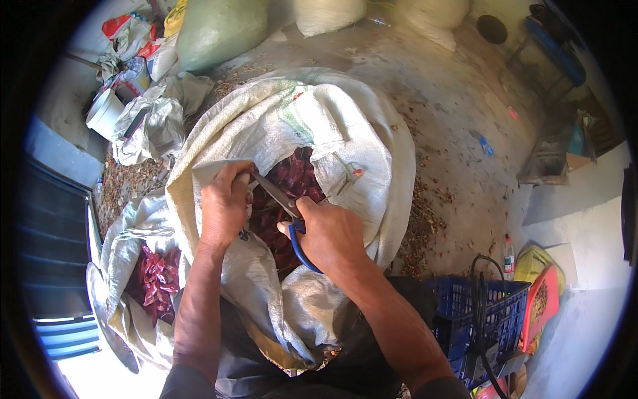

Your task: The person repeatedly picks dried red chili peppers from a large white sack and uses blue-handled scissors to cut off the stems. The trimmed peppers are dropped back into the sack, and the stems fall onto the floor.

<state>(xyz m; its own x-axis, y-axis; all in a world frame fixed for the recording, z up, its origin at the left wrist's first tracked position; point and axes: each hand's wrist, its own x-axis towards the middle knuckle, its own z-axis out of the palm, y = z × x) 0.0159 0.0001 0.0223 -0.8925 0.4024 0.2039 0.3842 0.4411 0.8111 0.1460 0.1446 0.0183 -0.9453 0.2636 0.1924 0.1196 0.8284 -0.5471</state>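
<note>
My right hand [331,232] grips scissors [279,194] with blue handles, their blades pointing up and left. The blade tips meet the fingertips of my left hand [224,202], which pinches a dark red dried chili [250,168], mostly hidden by the fingers. Both hands are over a large white woven sack [369,124] with its mouth rolled outward. Dark red dried chilies [294,174] fill the opening below the blades. A chili stem with a bit of red [357,172] lies on the sack's folded rim.
A second woven sack [119,249] of red chilies [158,279] stands at the left. A blue plastic crate [498,304], a red dustpan [542,304] and a bottle [508,259] are at the right. Full sacks [224,35] stand behind; a white bucket [105,114] is back left. Debris [423,214] litters the floor.
</note>
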